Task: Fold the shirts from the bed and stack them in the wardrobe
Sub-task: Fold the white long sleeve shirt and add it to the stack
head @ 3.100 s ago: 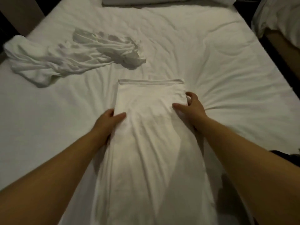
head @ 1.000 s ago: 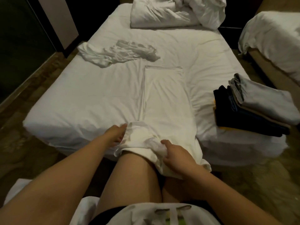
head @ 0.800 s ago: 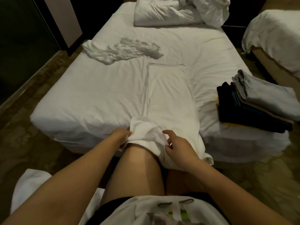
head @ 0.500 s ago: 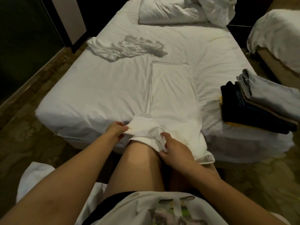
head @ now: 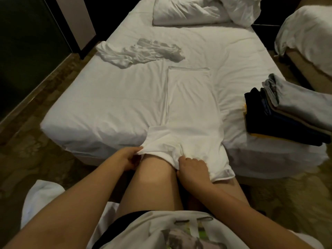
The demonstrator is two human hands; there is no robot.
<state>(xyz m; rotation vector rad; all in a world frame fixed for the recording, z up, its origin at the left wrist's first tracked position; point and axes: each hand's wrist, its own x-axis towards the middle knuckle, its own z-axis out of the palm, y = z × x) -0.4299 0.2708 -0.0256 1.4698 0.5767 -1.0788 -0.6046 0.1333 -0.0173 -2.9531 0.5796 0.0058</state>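
The shirt (head: 188,105), laid along the bed (head: 107,105) with its near end over the edge, is pinched by the left hand (head: 128,157) and gripped by the right hand (head: 193,168), and its side folds could be undone by an uneven pull.

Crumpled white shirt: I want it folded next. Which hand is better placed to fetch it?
Likely left hand: crumpled shirt lies left on the bed, farther from the right hand; both grip the folded shirt.

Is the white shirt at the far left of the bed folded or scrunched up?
Scrunched up: the white shirt lies in a wrinkled, twisted heap on the bed.
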